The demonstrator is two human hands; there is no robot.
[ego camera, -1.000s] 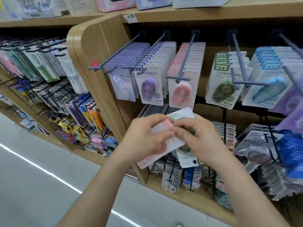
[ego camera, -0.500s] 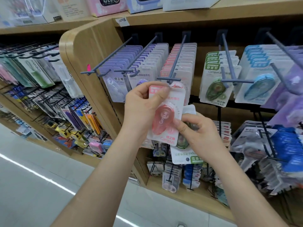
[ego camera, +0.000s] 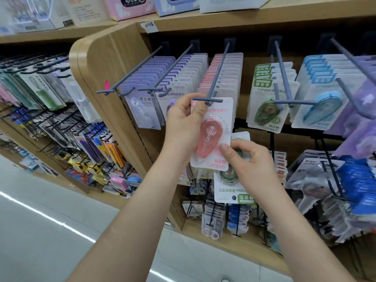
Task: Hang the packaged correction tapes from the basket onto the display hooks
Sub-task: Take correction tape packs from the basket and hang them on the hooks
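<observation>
We pinch the upper left corner of the pink correction tape package [ego camera: 212, 137] with the left hand [ego camera: 183, 123], thumb and fingertips closed on the card. The package is upright, its top edge at the front tip of the display hook [ego camera: 216, 78], behind the crossbar (whether the hang hole is on the prong, we cannot tell). The right hand [ego camera: 252, 163] presses its thumb on the package's lower right edge while its curled fingers grip a green correction tape package [ego camera: 227, 190], held upside down behind and below the pink one. More pink packages [ego camera: 230, 74] hang farther back on the same hook.
</observation>
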